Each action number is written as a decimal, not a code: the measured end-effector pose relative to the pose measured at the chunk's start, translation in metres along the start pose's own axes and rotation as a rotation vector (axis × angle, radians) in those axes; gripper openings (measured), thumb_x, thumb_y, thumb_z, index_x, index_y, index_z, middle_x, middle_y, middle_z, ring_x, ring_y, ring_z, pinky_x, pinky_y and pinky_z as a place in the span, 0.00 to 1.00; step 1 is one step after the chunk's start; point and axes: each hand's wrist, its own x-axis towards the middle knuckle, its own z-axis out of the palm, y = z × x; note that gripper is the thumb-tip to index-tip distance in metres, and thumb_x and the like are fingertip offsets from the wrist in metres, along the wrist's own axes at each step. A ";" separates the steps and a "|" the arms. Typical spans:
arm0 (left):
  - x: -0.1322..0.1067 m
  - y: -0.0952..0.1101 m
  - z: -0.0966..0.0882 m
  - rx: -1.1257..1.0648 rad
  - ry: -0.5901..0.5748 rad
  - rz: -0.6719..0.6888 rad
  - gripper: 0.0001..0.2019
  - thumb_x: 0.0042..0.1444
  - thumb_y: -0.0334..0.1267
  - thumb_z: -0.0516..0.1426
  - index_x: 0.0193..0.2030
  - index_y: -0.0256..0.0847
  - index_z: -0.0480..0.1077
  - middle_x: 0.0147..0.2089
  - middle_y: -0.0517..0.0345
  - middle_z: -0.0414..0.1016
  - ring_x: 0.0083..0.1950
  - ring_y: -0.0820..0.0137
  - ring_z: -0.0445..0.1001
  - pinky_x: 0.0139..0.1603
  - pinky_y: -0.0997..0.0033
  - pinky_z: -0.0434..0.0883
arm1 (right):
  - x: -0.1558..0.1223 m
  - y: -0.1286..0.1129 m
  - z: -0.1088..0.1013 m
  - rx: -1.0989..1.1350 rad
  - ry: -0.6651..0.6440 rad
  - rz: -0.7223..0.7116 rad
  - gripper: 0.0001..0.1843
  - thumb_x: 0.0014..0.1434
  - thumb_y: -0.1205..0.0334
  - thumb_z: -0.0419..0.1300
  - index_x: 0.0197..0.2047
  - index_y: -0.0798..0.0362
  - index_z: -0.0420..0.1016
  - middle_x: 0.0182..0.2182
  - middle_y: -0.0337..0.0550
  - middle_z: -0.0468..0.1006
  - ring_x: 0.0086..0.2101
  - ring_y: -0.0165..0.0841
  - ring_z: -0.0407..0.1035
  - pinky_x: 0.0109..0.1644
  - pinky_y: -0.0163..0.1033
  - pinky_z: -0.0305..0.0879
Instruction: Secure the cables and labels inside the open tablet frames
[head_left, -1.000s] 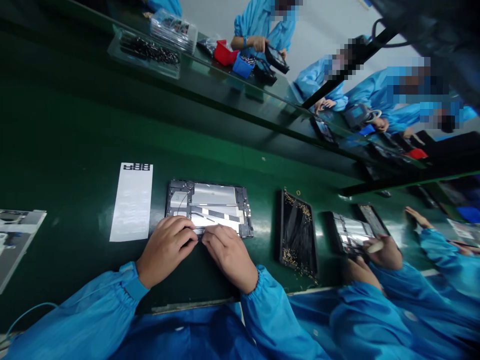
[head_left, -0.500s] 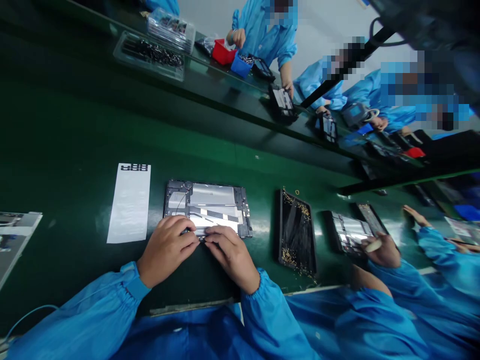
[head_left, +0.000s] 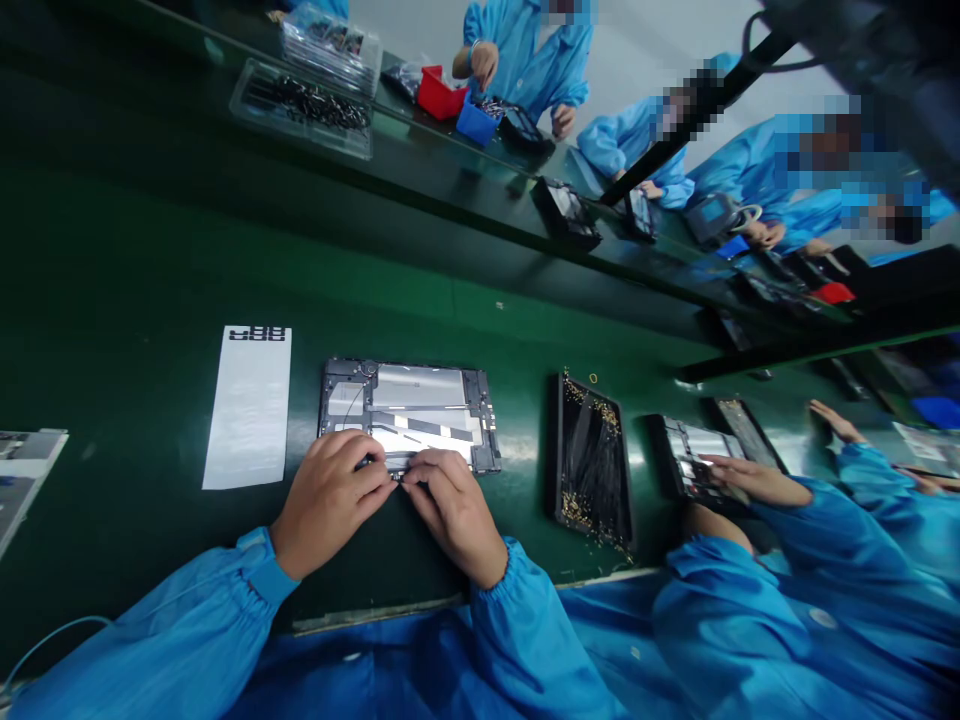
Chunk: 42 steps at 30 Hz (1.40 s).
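Observation:
An opened tablet housing (head_left: 409,415) lies flat on the green bench mat (head_left: 150,300), its black frame around silver inner panels and dark tape strips. My left hand (head_left: 326,505) and my right hand (head_left: 454,515) rest at its near edge, fingertips meeting around a small dark spot near the middle. What they pinch there is mostly hidden by my fingers. A white paper strip (head_left: 247,408) lies to the left of the housing.
To the right lie a black tray of gold screws (head_left: 590,450) and a co-worker's hand (head_left: 750,482) over another opened tablet (head_left: 697,455). Across the bench, co-workers in blue stand near a clear tray of dark parts (head_left: 304,110) and red and blue bins (head_left: 457,105).
My hands stay at the near edge while the view drifts slightly. The neighbouring co-worker's hand has flattened out over their tablet, and the white item it held no longer shows.

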 end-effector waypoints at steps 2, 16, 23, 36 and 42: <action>0.000 0.001 0.000 0.002 -0.008 -0.010 0.07 0.65 0.33 0.57 0.34 0.41 0.69 0.44 0.58 0.70 0.51 0.63 0.67 0.50 0.58 0.64 | -0.001 0.000 0.000 -0.003 -0.008 -0.002 0.05 0.70 0.67 0.56 0.46 0.51 0.73 0.44 0.48 0.76 0.46 0.38 0.71 0.51 0.45 0.70; 0.002 0.009 0.001 0.060 0.004 -0.073 0.07 0.63 0.31 0.57 0.33 0.41 0.67 0.44 0.58 0.71 0.50 0.63 0.68 0.51 0.56 0.65 | -0.005 0.000 0.005 -0.026 -0.001 -0.013 0.09 0.69 0.71 0.55 0.49 0.53 0.71 0.46 0.49 0.76 0.48 0.38 0.69 0.53 0.45 0.68; 0.003 0.011 -0.002 0.109 0.008 -0.037 0.06 0.62 0.31 0.59 0.34 0.42 0.68 0.44 0.57 0.71 0.52 0.62 0.69 0.56 0.52 0.65 | -0.006 -0.001 0.009 -0.014 0.026 0.008 0.09 0.69 0.70 0.54 0.49 0.51 0.71 0.45 0.49 0.76 0.47 0.38 0.70 0.51 0.46 0.69; 0.004 0.014 0.000 0.153 0.016 -0.052 0.06 0.63 0.33 0.59 0.34 0.41 0.67 0.44 0.56 0.71 0.52 0.60 0.69 0.57 0.51 0.65 | -0.015 0.001 0.011 0.087 0.164 -0.013 0.17 0.67 0.73 0.55 0.56 0.49 0.72 0.50 0.50 0.77 0.52 0.38 0.72 0.55 0.48 0.73; -0.001 0.023 0.002 0.148 0.030 -0.117 0.05 0.63 0.32 0.58 0.34 0.41 0.68 0.44 0.55 0.72 0.53 0.59 0.70 0.58 0.49 0.67 | -0.019 0.003 0.011 -0.032 0.099 -0.133 0.24 0.65 0.74 0.53 0.63 0.50 0.68 0.54 0.54 0.75 0.55 0.42 0.70 0.55 0.54 0.74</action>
